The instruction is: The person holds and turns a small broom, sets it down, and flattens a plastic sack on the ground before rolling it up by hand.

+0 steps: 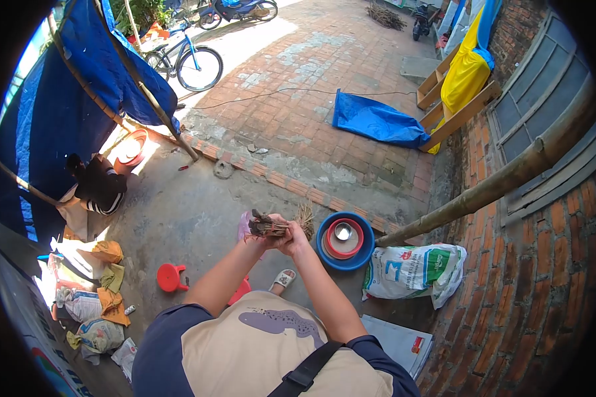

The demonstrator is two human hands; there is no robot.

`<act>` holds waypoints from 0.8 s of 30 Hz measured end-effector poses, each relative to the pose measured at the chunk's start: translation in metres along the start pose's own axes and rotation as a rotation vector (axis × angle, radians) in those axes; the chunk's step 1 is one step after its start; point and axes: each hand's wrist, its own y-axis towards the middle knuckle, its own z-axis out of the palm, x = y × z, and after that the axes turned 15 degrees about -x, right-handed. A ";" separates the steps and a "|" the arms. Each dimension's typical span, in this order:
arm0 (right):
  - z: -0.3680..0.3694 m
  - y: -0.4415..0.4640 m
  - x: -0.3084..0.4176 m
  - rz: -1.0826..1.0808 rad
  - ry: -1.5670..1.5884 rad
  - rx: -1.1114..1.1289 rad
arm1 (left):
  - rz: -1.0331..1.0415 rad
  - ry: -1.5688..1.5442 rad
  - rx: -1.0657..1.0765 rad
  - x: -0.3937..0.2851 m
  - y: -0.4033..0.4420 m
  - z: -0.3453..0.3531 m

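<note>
Both hands meet in front of my body around a bundle of dry brown stalks point(266, 225). My left hand point(269, 241) is closed around the bundle from below, and my right hand point(294, 238) is closed on its right side. Pale straw-like strands point(304, 217) show just beyond the right hand; I cannot tell whether they belong to the bundle. A pinkish plastic bag point(244, 227) shows beside the left hand, partly hidden. To the right of my hands, a blue basin point(323, 257) holds a red basin point(355, 251) with a small metal bowl point(343, 231) inside.
A red stool point(171, 278) stands to my left, near several bags point(99, 336). Another person point(99, 184) crouches by the blue tarp point(46, 126). On the right are a white sack point(410, 272), a slanting bamboo pole point(483, 192) and a brick wall point(510, 291).
</note>
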 end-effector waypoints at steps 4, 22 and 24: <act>-0.029 -0.010 0.005 0.006 -0.126 -0.166 | 0.111 0.162 -0.150 0.023 0.072 -0.036; -0.162 -0.058 -0.029 -0.006 0.063 -0.337 | -0.214 0.871 -0.511 0.111 0.072 -0.020; -0.115 -0.070 -0.027 -0.018 -0.008 -0.357 | -0.098 0.625 -0.379 0.096 0.053 -0.026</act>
